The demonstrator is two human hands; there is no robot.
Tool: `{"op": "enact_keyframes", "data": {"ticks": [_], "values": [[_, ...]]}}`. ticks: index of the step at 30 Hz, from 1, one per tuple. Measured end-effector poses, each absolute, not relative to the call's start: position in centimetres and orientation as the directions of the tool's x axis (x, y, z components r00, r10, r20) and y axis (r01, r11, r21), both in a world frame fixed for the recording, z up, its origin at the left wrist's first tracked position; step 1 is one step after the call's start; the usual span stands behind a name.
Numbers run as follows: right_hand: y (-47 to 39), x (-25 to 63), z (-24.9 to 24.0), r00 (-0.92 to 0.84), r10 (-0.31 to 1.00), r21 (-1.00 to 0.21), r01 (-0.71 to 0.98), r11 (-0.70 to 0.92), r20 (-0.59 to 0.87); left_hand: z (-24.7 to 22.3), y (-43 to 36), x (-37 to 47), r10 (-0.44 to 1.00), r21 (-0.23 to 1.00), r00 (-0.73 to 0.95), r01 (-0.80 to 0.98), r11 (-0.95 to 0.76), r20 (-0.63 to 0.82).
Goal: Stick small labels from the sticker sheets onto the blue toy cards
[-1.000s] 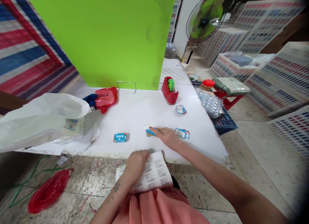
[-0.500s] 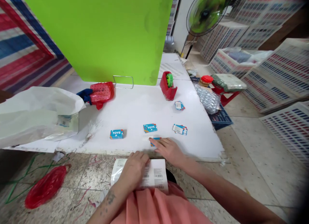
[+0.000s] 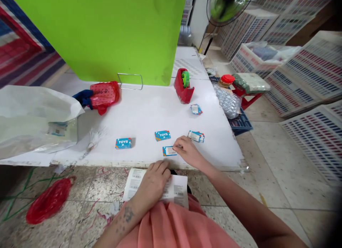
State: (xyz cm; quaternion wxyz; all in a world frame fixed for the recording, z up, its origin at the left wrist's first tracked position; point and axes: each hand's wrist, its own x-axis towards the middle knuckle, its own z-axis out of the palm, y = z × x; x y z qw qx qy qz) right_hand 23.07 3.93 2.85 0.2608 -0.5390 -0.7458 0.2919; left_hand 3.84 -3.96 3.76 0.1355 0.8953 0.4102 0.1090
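My right hand (image 3: 187,151) is closed in a pinch at the right end of a small blue card (image 3: 166,151) near the table's front edge. That card bears a white barcode label. My left hand (image 3: 155,178) lies with bent fingers over a sheet of barcode labels (image 3: 133,185) on my lap, gripping it. Behind the labelled card lies a blue "TOYS" card (image 3: 162,135), and a stack of "TOYS" cards (image 3: 123,143) sits to the left. Labelled cards (image 3: 196,136) overlap just beyond my right hand, with another small labelled pile (image 3: 196,109) farther back.
On the white table (image 3: 144,109) stand a red tape dispenser (image 3: 184,86) and a green panel (image 3: 107,34). A red plastic packet (image 3: 105,94) and a white plastic bag (image 3: 34,119) lie at left. Crates (image 3: 315,134), a stool (image 3: 249,94) and a fan (image 3: 227,5) stand at right.
A white label now lies on the front card, where my right fingers were pressing. That hand has drawn back to the card's right end and pinches there. The camera view has shifted slightly.
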Motion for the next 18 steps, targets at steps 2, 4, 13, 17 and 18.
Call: {"op": "enact_keyframes", "data": {"ticks": [2, 4, 13, 17, 18], "values": [[3.96, 22.68, 2.72, -0.291, 0.956, -0.704, 0.670, 0.237, 0.044, 3.78, -3.88, 3.92, 0.767, 0.328, 0.636, 0.710, -0.623, 0.082], [3.90, 22.35, 2.65, -0.292, 0.956, -0.706, 0.669, 0.231, 0.037, 3.78, -3.83, 3.96, 0.770, 0.325, 0.632, 0.714, -0.620, 0.081], [3.34, 21.90, 2.07, -0.266, 0.960, -0.718, 0.651, 0.247, 0.089, 3.80, -3.74, 4.12, 0.772, 0.290, 0.631, 0.727, -0.622, 0.072], [3.28, 21.93, 2.08, -0.265, 0.959, -0.712, 0.655, 0.253, 0.097, 3.93, -3.71, 4.12, 0.773, 0.291, 0.631, 0.728, -0.620, 0.068], [3.27, 21.94, 2.10, -0.264, 0.960, -0.711, 0.657, 0.253, 0.097, 3.92, -3.69, 4.11, 0.772, 0.289, 0.632, 0.729, -0.621, 0.067]]}}
